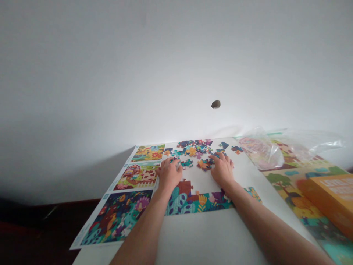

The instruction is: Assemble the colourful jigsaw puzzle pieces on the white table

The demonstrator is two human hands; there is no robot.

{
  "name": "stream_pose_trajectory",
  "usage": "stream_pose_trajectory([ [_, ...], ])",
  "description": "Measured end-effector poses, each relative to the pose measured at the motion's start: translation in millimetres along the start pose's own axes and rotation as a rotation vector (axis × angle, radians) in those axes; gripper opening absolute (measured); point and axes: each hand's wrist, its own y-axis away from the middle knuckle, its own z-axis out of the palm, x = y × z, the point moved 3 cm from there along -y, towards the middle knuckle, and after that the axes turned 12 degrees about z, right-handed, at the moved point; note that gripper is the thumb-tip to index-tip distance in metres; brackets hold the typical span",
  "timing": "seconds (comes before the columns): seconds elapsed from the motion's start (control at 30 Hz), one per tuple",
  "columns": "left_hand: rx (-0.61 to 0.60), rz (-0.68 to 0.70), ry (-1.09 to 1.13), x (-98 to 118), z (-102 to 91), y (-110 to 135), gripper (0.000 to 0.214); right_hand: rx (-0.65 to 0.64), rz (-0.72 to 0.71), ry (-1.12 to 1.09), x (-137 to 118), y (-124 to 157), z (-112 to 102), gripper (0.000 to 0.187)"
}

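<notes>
On the white table lies a partly joined puzzle with a colourful bottom row. Behind it is a heap of loose puzzle pieces. My left hand rests at the heap's near left edge, its fingers curled onto a teal piece. My right hand lies palm down with fingers stretched over pieces at the heap's near right side. Whether either hand grips a piece is unclear.
A sheet of three sample pictures lies along the table's left edge. To the right are a clear plastic bag, a large illustrated board and an orange box. A white wall with a small dark hole rises behind.
</notes>
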Motion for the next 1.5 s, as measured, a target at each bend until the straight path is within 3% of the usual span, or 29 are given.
stream_pose_trajectory([
  [0.2,0.036,0.100,0.058,6.3,-3.9,-0.4,0.026,-0.019,-0.003,0.000,0.2,-0.3,1.0,0.054],
  [0.43,-0.021,0.411,0.142,21.5,-4.3,5.0,0.021,-0.021,-0.014,0.008,-1.8,1.0,-1.7,0.051],
  [0.67,-0.009,0.252,0.110,10.8,2.9,1.2,0.022,-0.021,-0.008,0.010,-0.3,0.0,-0.5,0.049],
  [0.97,0.059,0.155,0.053,5.4,0.5,-1.0,0.024,-0.024,-0.005,-0.006,1.5,-1.2,0.7,0.049],
  [1.37,-0.057,0.316,0.106,15.6,0.1,2.6,0.032,0.005,-0.036,-0.058,-3.5,2.2,-0.6,0.020],
  [1.5,-0.084,0.404,0.130,22.0,-1.2,4.7,0.040,0.002,-0.072,-0.084,-7.0,4.3,-0.1,0.019],
])
